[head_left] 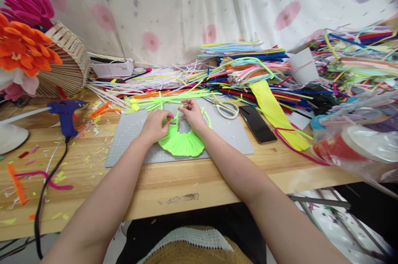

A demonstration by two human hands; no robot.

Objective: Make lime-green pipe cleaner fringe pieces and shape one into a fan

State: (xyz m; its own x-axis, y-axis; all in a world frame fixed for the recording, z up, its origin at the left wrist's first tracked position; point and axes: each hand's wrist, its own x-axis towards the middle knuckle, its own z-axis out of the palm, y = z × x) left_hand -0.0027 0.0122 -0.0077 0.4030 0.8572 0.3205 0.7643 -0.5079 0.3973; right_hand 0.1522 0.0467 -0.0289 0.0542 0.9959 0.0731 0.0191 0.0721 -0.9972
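Observation:
A neon green fan-shaped piece of pipe cleaners lies on the grey mat, its curved edge toward me. My left hand is at its upper left, thumb and fingers pinched on a green strand. Just to the right, my right hand has its fingertips closed on a thin green strand near the top of the piece. Another green strand curves up beside my right wrist. Loose green pipe cleaners lie behind both hands.
Scissors and a black phone lie right of my hands. A blue glue gun with its cord is at left, among scraps. Pipe-cleaner bundles line the back; a plastic-wrapped cup is at far right.

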